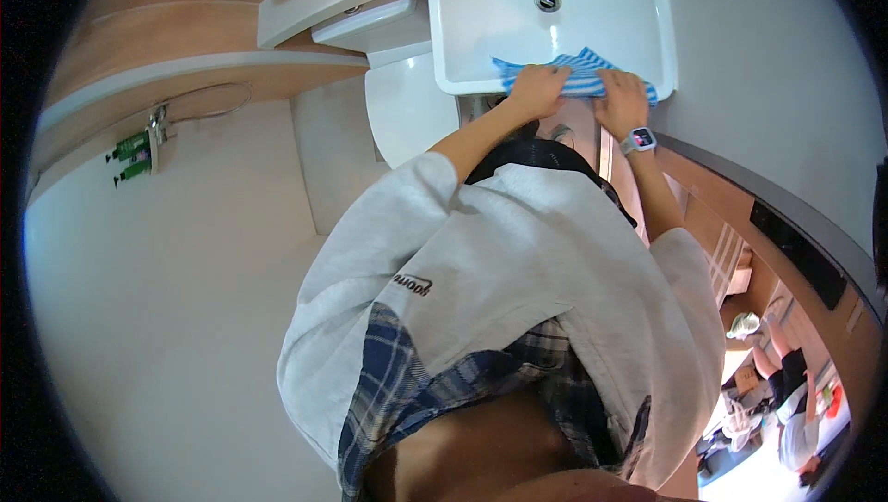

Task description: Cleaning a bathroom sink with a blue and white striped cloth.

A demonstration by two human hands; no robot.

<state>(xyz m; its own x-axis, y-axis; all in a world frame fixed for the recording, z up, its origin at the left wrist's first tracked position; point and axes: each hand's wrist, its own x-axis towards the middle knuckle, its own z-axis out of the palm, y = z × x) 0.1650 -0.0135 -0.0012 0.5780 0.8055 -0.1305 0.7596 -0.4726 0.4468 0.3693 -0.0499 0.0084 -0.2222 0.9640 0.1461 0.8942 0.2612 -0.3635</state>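
A blue-and-white striped cloth [585, 76] lies bunched across the front rim of the white washbasin [499, 12]. My left hand [538, 90] grips the cloth's left part, its fingers bent over it. Toward the other end, my right hand [623, 102] holds the cloth near the basin's front right corner, with a pale smartwatch [638, 139] on that wrist. Both thumbs point inward, and a stretch of cloth shows between the hands. The fingertips are partly hidden in the folds. Farther back in the bowl is the round drain [548, 1].
Left of the basin stands a white toilet [407, 99] with its lid down. Green bottles [132, 158] and a shower mixer [159, 121] are on the left wall. At the lower right, beyond a door frame [703, 178], another person [797, 400] is among scattered belongings.
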